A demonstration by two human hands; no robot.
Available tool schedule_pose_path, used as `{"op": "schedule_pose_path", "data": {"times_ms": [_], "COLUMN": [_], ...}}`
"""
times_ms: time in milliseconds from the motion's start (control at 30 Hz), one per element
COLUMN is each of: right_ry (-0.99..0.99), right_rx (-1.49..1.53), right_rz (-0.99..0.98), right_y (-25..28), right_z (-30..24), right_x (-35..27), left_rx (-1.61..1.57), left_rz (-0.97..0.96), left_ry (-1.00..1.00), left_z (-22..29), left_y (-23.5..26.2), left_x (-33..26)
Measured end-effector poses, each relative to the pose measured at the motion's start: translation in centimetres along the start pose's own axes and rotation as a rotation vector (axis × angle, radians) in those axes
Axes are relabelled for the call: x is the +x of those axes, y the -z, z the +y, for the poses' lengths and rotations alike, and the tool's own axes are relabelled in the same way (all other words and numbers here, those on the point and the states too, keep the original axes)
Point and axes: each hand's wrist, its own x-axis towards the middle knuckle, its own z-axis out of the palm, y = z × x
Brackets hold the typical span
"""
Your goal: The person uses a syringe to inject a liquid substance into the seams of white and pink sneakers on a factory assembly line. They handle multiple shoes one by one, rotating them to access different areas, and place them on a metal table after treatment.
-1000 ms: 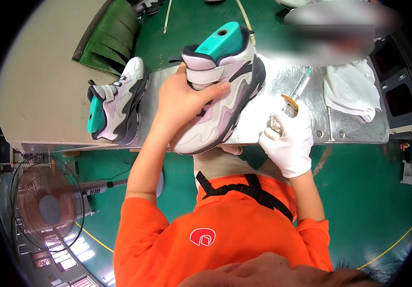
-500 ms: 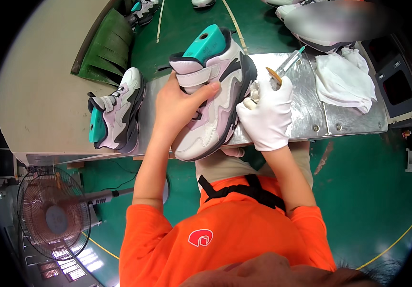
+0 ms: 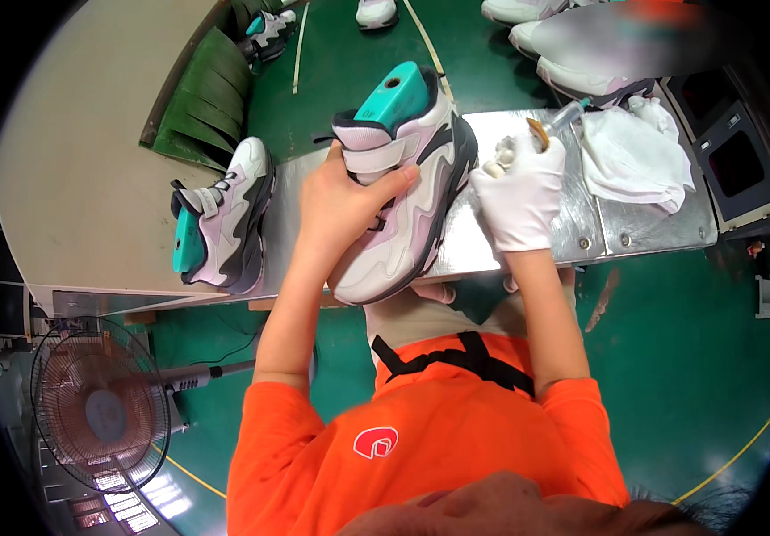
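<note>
A white, lilac and black sneaker with a teal shoe last in its opening stands tilted over the metal worktop, toe toward me. My bare left hand is closed round its upper, thumb across the front by the strap. To the right of the sole and apart from it, my white-gloved right hand is closed round a clear syringe with a teal tip pointing away from me. A flat brown piece and some crumpled whitish material also show at its fingers; their kind is unclear.
A matching sneaker stands left on the beige surface. A white cloth lies on the metal worktop. Beyond is a green belt with several shoes, beside green strip flaps. A fan stands lower left.
My right hand has moved right and slightly away from me, off the sneaker's sole, bringing the syringe tip beside the white cloth. My left hand still holds the sneaker, nearly in place.
</note>
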Motion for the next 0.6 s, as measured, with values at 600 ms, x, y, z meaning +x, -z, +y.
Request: {"op": "schedule_pose_path", "data": {"times_ms": [600], "right_ry": [0.107], "right_rx": [-0.024], "right_rz": [0.101], "right_y": [8.3], "right_z": [10.7], "right_x": [-1.0], "left_rx": [-0.494], "left_rz": [-0.055], "left_ry": [0.077], "left_z": [-0.7], "left_y": [-2.6], "left_x": [13.0]}}
